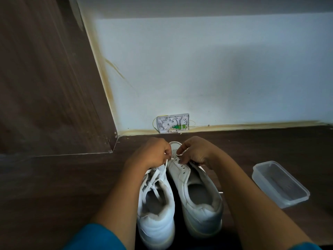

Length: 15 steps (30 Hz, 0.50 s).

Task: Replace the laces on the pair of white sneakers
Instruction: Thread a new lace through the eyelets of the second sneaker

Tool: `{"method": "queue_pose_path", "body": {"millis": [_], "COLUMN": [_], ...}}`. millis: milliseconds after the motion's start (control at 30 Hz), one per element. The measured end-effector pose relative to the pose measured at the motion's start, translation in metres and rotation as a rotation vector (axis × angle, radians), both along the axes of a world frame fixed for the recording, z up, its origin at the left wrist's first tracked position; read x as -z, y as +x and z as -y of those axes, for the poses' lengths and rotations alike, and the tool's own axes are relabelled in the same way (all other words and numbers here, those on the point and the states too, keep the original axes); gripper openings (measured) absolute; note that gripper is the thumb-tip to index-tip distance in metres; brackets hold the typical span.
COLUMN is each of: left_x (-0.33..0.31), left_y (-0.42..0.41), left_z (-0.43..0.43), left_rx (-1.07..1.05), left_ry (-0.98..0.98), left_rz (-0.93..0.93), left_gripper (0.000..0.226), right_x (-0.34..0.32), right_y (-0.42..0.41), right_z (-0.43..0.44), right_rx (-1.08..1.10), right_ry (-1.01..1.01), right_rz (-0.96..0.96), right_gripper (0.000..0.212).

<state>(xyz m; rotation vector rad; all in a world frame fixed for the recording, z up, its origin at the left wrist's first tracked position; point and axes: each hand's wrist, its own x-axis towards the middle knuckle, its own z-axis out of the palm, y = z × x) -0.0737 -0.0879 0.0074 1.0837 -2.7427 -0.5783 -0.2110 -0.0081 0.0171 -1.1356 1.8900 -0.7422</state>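
Two white sneakers stand side by side on the dark wood floor, heels toward me. The left sneaker [155,210] is laced, its white laces loose over the tongue. The right sneaker [198,195] shows bare eyelets along most of its length. My left hand [153,153] pinches a white lace [166,164] near the right sneaker's toe end. My right hand [194,150] pinches the lace at the front eyelets, with its thumb pressing on the eyelet row. Both hands hide the toes of the shoes.
A clear plastic container [280,184] lies on the floor to the right of the shoes. A white wall box [173,123] with green connectors and a thin yellow cable sits at the wall's base. A wooden panel [50,78] rises at the left.
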Motion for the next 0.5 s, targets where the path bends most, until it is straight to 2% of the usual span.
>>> {"method": "queue_pose_path", "body": {"millis": [267,500], "left_x": [0.007,0.011], "left_y": [-0.003,-0.006], "left_z": [0.004,0.004], "left_rx": [0.051,0.067], "left_ry": [-0.029,-0.079], "left_rz": [-0.013,-0.004], "left_gripper": [0.01,0.015], "right_x": [0.004,0.01], "right_y": [-0.004,-0.003], "right_z": [0.0,0.003], "right_rx": [0.023,0.005], "right_ry": [0.009,-0.061], "right_rz": [0.043,-0.105], "right_gripper": [0.024,0.027]}}
